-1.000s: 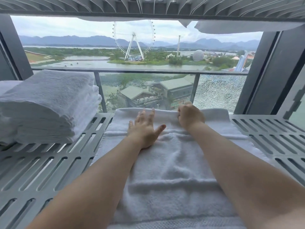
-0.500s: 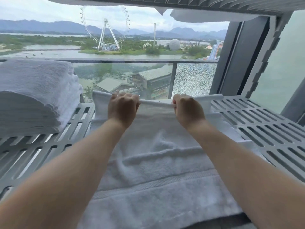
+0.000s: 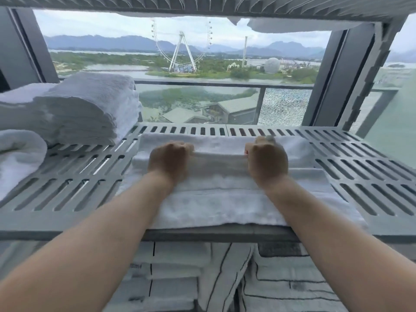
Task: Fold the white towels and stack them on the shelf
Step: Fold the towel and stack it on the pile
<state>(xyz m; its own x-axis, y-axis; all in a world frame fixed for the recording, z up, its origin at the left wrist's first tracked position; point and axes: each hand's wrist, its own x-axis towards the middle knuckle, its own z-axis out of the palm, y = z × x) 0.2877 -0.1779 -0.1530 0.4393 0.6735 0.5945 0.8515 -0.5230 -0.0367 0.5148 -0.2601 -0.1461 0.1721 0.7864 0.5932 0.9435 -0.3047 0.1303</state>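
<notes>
A white towel lies across the middle of the grey slatted shelf, its near edge at the shelf's front rim. My left hand and my right hand are both fisted on the towel's far fold, gripping it side by side and holding it over the lower layers. A stack of folded white towels sits at the shelf's left rear.
A rolled or bunched white towel lies at the far left edge. More folded towels fill the shelf below. Another slatted shelf hangs overhead, with cloth on it. Behind is a window with a railing. The shelf's right side is bare slats.
My left hand went from flat on the towel to gripping its far edge beside the right. Both hands drew that edge toward me, and the towel now lies shorter and doubled.
</notes>
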